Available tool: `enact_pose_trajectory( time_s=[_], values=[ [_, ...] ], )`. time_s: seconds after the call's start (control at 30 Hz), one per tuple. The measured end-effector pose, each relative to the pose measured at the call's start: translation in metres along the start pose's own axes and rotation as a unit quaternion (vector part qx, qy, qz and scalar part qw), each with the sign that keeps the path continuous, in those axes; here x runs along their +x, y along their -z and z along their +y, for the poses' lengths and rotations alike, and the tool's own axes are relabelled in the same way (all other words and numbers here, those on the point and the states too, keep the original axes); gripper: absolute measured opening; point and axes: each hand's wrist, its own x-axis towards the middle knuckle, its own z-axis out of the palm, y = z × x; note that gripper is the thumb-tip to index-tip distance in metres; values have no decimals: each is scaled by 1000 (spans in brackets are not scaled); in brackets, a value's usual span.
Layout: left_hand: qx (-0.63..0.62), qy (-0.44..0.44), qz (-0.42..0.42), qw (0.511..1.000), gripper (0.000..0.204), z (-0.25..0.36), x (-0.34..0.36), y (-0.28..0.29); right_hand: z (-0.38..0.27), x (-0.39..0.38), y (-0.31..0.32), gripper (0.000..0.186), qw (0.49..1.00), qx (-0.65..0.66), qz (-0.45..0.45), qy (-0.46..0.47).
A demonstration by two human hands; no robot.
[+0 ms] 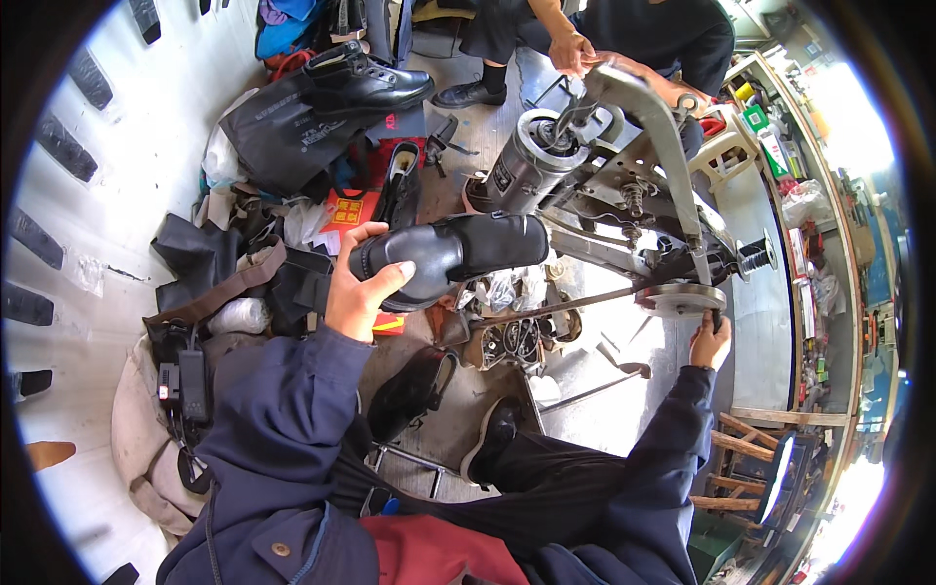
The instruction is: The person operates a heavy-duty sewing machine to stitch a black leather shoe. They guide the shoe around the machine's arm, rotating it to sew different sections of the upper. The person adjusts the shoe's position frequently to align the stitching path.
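My left hand (359,294) is closed around the toe end of a black leather shoe (429,258), thumb on its upper. The shoe lies on its side in the air, its far end close to the cylinder arm of a hand-cranked shoe-stitching machine (673,166). On the right, my right hand (710,343) is closed on the small dark handle of the machine's metal handwheel (682,295). Whether the shoe touches the machine, I cannot tell. A black cylinder (531,161) is part of the machine's far left side.
Another person's hand (570,51) is at the machine's top. Black boots (361,83), bags and leather scraps (200,258) pile up at left. Below the machine stands a tray of small parts (512,341). A single black shoe (409,395) lies near my feet. Loaded shelves (795,234) line the right.
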Motion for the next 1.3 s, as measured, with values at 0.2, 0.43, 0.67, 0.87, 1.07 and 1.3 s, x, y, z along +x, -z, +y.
enact_pose_trajectory(
  time_s=[0.2,0.43,0.67,0.87,1.07,1.3],
  values=[
    [-13,7,-2,1000,56,1,-1,-3,31,-46,-65,22,951,19,-243,-188],
    [3,-9,3,1000,56,1,-2,-3,-48,-31,-13,19,994,57,-80,53],
    [7,-14,1,1000,57,4,-4,-5,37,-28,-45,15,981,40,-105,-159],
    [6,-25,2,1000,56,2,-4,-5,-42,-60,-55,23,949,114,-289,-52],
    [2,-24,-9,1000,55,5,-3,-8,-13,-3,0,13,999,-4,16,52],
    [8,-30,-2,1000,55,3,-3,-8,18,-52,-64,22,948,-31,-288,-128]
  ],
)
